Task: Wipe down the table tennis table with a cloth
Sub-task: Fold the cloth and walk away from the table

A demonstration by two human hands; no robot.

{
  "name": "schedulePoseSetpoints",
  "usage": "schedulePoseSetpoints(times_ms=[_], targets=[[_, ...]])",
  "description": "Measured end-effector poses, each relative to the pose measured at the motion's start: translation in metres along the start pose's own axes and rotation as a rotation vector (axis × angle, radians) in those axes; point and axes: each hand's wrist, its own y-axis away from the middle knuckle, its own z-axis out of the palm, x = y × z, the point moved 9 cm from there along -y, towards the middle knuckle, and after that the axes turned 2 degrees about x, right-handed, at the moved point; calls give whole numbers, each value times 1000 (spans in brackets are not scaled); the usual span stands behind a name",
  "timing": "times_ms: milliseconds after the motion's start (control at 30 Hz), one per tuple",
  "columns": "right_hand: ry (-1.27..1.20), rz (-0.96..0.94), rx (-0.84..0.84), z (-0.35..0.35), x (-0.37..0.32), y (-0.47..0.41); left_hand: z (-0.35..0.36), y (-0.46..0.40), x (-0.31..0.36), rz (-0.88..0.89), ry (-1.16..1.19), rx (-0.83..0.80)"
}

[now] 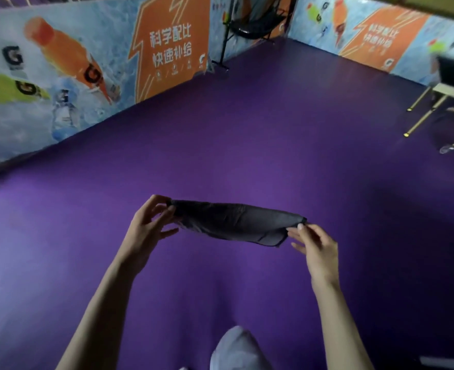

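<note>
The left barrier banner [164, 46] is showing "科学配比 快速补给"; a "G" logo [12, 57] is sitting beside its printed bottles, and the blurred right banner [378, 38] is seemingly repeating the slogan.

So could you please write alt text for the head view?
Both hands, left hand and right hand, pinch a dark cloth stretched between them above a purple floor, with drink-advert barriers behind.

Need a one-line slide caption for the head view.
Left hand and right hand hold a dark cloth stretched between them above the purple floor.
</note>
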Motion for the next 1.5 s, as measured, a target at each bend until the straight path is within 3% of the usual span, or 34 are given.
schedulePoseSetpoints(times_ms=[300,467,567,733,833,1000,1133,1267,1500], targets=[[-48,145,-72,55,17,-195,64,-198,27,63,-13,89],[12,363,-543,117,48,-280,88,-304,58,112,-196,236],[149,401,-721,157,52,-317,102,-363,89,159,-266,182],[241,442,-865,226,44,-383,127,-453,129,291,-403,48],[237,373,-822,278,22,-442,142,-507,140,317,-447,-25],[-53,139,-806,393,-84,-541,147,-611,153,318,-393,-127],[-63,-4,-763,475,-144,-630,141,-699,187,319,-373,-197],[18,27,-838,541,-167,-698,134,-779,213,300,-393,-263],[113,209,-1171,650,-158,-788,113,-911,237,304,-400,-224]])
